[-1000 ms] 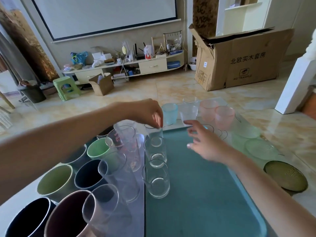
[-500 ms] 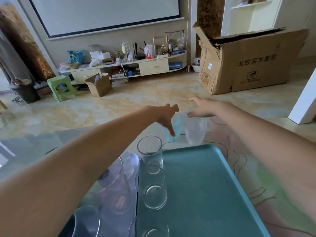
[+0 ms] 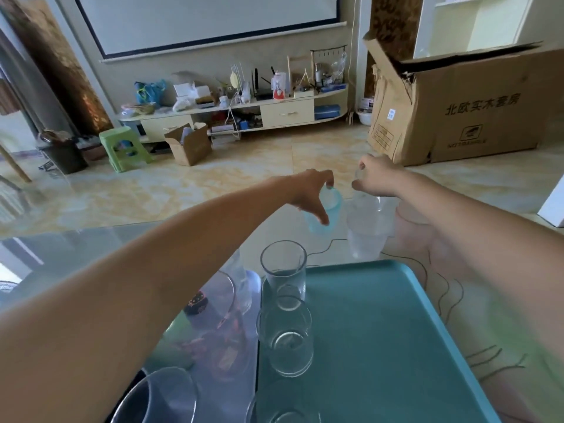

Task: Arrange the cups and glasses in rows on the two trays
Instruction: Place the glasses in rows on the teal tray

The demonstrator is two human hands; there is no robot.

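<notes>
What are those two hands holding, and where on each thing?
The left hand pinches the blue cup at its rim. The right hand grips the rim of a frosted clear cup.

A home living room.
A projector screen [image 3: 210, 19] hangs above a low, cluttered TV cabinet [image 3: 244, 112]; a green plastic stool [image 3: 123, 149], cardboard boxes [image 3: 476, 108] and polished marble-look floor tiles [image 3: 213, 184] surround the glass-topped table [image 3: 61, 254].
</notes>
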